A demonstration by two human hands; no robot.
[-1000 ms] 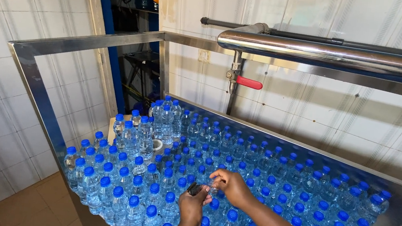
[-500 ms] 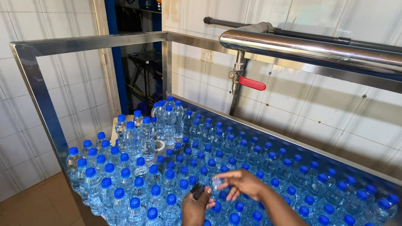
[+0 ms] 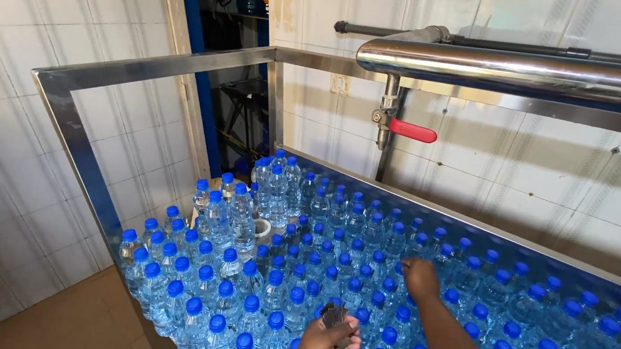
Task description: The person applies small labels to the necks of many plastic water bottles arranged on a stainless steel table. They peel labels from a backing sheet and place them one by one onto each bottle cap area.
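Below, left hand [image 3: 323, 345] gripping dark flat strips [image 3: 334, 317]; round blue-capped bottles [image 3: 275, 325].

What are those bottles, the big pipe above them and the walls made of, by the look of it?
The bottles look like clear, glossy plastic, see-through with blue screw caps. The pipe seems to be polished stainless steel, silvery with mirror-like highlights. The walls appear to be glazed white ceramic tile: grout lines and a soft shine.
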